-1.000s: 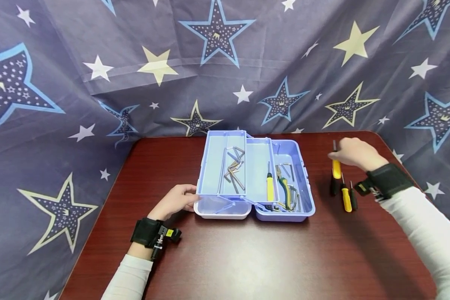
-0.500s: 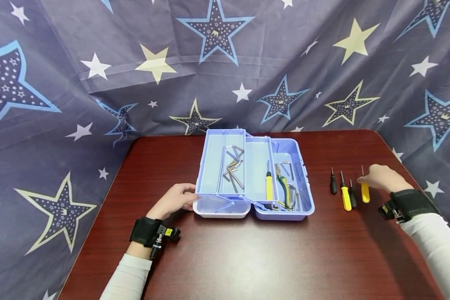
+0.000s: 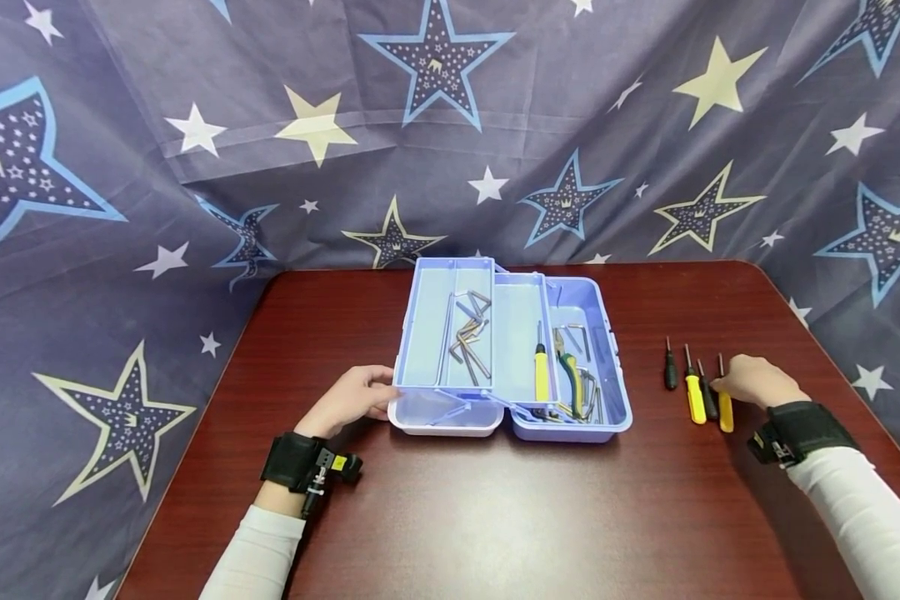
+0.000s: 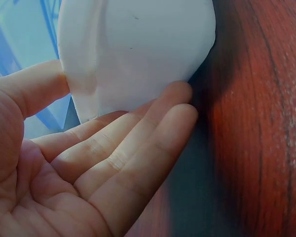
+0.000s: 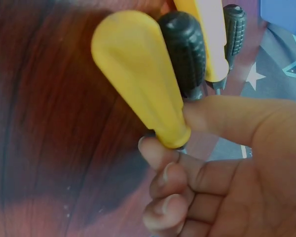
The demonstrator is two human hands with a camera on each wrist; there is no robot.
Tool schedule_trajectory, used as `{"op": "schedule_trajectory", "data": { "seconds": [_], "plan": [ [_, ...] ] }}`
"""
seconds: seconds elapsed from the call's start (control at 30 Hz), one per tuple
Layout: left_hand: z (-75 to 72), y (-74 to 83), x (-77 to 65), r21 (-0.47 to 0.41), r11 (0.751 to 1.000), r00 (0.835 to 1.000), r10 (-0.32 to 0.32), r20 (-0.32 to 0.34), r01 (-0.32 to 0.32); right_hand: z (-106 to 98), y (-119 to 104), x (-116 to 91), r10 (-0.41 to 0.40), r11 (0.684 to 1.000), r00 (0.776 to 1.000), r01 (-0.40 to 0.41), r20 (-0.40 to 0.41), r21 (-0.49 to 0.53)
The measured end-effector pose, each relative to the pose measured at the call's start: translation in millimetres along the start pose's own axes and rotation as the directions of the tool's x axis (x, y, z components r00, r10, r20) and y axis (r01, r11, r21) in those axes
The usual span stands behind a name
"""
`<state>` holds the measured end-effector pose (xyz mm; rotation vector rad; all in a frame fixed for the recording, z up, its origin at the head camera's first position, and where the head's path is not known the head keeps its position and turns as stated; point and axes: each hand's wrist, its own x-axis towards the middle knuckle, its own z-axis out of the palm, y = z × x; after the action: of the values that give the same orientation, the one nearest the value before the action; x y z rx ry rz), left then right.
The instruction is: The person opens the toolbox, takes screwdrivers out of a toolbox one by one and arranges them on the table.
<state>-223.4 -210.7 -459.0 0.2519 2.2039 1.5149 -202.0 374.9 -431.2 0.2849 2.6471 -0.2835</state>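
Note:
My right hand (image 3: 760,380) pinches a yellow-handled screwdriver (image 5: 138,74) near the base of its handle, thumb on one side and fingertips on the other. The screwdriver lies low at the table, beside a black-handled screwdriver (image 3: 708,402). To their left are another yellow screwdriver (image 3: 695,400) and a second black one (image 3: 671,372). My left hand (image 3: 351,402) holds the left edge of the opened toolbox (image 3: 570,433). In the left wrist view, thumb and fingers lie either side of the rim of its whitish lid (image 4: 153,54).
Hex keys (image 3: 468,333) lie in the upper tray. A yellow screwdriver (image 3: 542,373) lies in the middle tray. Green-and-yellow pliers (image 3: 572,383) and more hex keys sit in the toolbox's deep part. A star-patterned curtain (image 3: 420,167) hangs behind the brown table (image 3: 555,517).
My right hand has carried the yellow screwdriver rightward and toward me, then slightly left beside the other screwdrivers, and lower. The left hand stays at the toolbox.

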Motion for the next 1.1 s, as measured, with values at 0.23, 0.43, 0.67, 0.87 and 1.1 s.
{"op": "schedule_trajectory", "data": {
  "seconds": [0.23,0.43,0.67,0.87,1.1],
  "plan": [
    [-0.3,1.0,-1.5,-0.011,1.000,1.000,-0.003,-0.002,0.003,-14.7,-9.5,-10.7,-0.002,1.000,0.999,0.002,-0.046,-0.012],
    [0.0,1.0,-2.4,-0.016,1.000,1.000,0.002,-0.006,-0.003,-39.4,-34.0,-24.6,-0.099,0.995,0.988,0.096,-0.122,-0.031],
    [-1.5,-2.1,-1.0,-0.002,1.000,1.000,0.004,-0.003,-0.004,-64.9,-82.2,-31.9,-0.237,0.971,0.956,0.227,-0.174,-0.073],
    [-1.1,-1.1,-1.7,-0.001,1.000,1.000,-0.006,-0.015,0.006,-73.1,-135.7,-39.0,-0.321,0.946,0.921,0.300,-0.221,-0.124],
    [-1.4,-1.6,-0.7,-0.008,1.000,1.000,0.000,0.000,0.000,-64.5,-190.9,-53.8,-0.439,0.896,0.871,0.407,-0.220,-0.176]
  ]
}}
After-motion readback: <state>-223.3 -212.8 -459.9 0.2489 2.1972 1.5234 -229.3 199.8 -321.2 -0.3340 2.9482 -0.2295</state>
